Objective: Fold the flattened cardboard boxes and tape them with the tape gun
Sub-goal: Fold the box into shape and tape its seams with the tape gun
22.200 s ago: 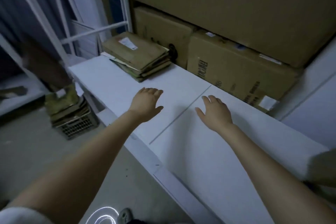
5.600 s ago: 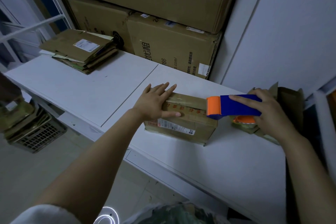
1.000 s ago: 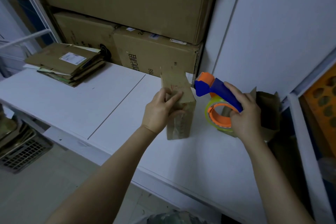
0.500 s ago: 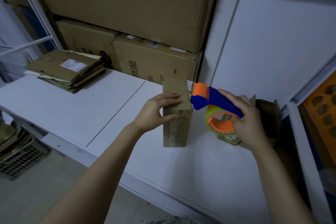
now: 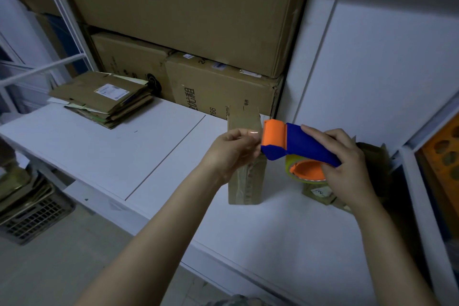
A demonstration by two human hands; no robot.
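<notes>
Filling the 12 o'clock side, large cartons (image 5: 173,20) are stacked at the back of the white table (image 5: 99,151). A pile of flattened boxes (image 5: 104,97) is noted at 10 o'clock, well apart from the work. A mesh basket (image 5: 32,216) of more cardboard sits on the floor at 8 o'clock. At centre a small folded box (image 5: 246,181) stands on end, long axis vertical, top towards 12. Its upper part is partly hidden by the left hand (image 5: 231,154) and the tape gun (image 5: 305,143). The gun is held above the table, long axis running 4 to 10 o'clock, orange head pointing to 9–10, tape roll (image 5: 306,171) beneath. The right hand (image 5: 347,164) is wrapped round the blue handle. The left fingers are curled narrow, tips pinched on a shiny tape strip (image 5: 253,133) at the orange head. An open brown box (image 5: 372,161) lies at 3 o'clock, behind the right hand.
</notes>
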